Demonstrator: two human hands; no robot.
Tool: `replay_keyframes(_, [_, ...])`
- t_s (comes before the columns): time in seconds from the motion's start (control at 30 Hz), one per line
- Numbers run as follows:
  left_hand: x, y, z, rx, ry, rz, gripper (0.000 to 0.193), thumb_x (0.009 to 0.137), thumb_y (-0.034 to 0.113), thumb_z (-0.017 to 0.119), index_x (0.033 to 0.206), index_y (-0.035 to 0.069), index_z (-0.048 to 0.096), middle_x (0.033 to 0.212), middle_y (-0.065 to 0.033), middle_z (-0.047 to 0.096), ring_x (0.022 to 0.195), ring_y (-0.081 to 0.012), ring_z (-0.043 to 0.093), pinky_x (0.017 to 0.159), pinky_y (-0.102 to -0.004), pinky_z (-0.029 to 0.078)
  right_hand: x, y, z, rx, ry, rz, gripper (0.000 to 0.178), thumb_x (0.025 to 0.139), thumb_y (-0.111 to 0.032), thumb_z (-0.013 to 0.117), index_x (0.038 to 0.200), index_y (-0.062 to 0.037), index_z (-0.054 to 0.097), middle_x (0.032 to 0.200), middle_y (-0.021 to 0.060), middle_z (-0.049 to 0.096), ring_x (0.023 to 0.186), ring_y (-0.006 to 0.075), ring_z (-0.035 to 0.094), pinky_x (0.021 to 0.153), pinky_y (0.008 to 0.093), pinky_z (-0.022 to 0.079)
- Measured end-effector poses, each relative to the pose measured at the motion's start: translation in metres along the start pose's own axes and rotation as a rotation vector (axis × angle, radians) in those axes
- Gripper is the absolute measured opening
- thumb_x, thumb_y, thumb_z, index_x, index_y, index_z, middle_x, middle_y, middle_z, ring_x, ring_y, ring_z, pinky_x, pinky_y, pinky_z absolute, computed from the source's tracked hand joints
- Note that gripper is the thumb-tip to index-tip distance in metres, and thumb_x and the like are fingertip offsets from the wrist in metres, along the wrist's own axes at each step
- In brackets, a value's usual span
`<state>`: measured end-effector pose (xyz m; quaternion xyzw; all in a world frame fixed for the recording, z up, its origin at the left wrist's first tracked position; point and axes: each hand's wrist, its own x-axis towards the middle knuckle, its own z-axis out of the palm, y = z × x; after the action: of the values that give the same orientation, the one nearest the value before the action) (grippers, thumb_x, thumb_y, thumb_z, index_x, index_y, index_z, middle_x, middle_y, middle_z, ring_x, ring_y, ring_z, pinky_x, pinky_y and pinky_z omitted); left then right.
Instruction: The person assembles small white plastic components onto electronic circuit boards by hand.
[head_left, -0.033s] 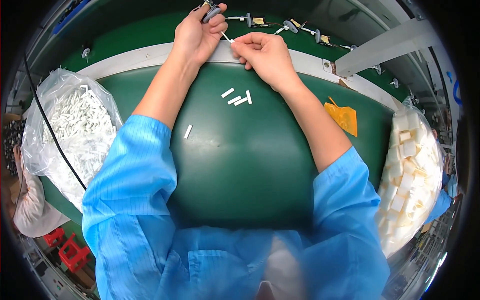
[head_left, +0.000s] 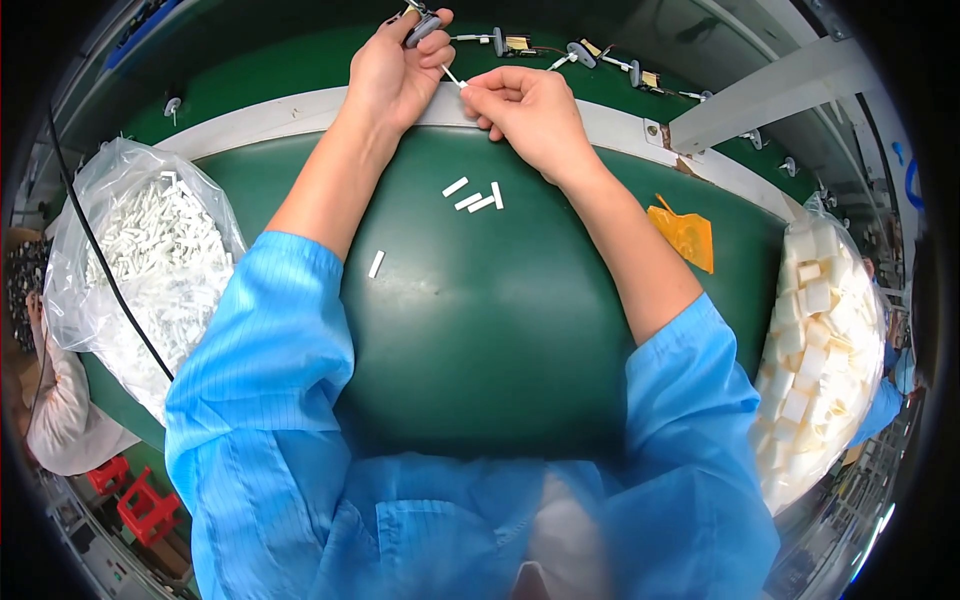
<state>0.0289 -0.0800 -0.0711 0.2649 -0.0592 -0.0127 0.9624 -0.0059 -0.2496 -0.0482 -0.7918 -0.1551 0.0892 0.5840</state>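
Note:
At the top of the head view, my left hand is closed around a small part with a grey disc. A thin white lead runs from that hand toward my right hand. The thumb and forefinger of my right hand pinch a tiny white piece at the lead's end, mostly hidden by the fingertips. Below my hands, several short white sleeves lie loose on the green mat. One more white sleeve rests apart, beside my left forearm.
A clear bag of small white pieces sits at left, crossed by a black cable. At right are a yellow packet and a bag of cream blocks. Several wired disc parts lie beyond a pale rail.

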Motion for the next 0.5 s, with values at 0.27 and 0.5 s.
replay_keyframes(0.27, [-0.006,-0.003,0.015,0.029,0.115,0.089,0.013,0.097,0.009,0.035,0.1,-0.003,0.041,0.097,-0.0163,0.055,0.063,-0.013,0.043,0.053,-0.0257,0.036,0.001,-0.001,0.003,0.073,0.004,0.034,0.019,0.081,-0.015,0.066,0.088,0.0019,0.068,0.072,0.0052,0.067,0.061,0.0086,0.06,0.056,0.022,0.05])
replay_keyframes(0.5, [-0.022,-0.02,0.043,0.323,0.187,0.08,0.021,0.098,0.015,0.034,0.106,-0.002,0.041,0.107,-0.0191,0.058,0.102,-0.0274,0.059,0.086,-0.0395,0.049,0.013,-0.004,0.008,0.286,0.152,-0.007,0.017,0.086,-0.012,0.063,0.094,0.0026,0.066,0.076,0.0047,0.066,0.063,0.0082,0.058,0.057,0.0204,0.047])
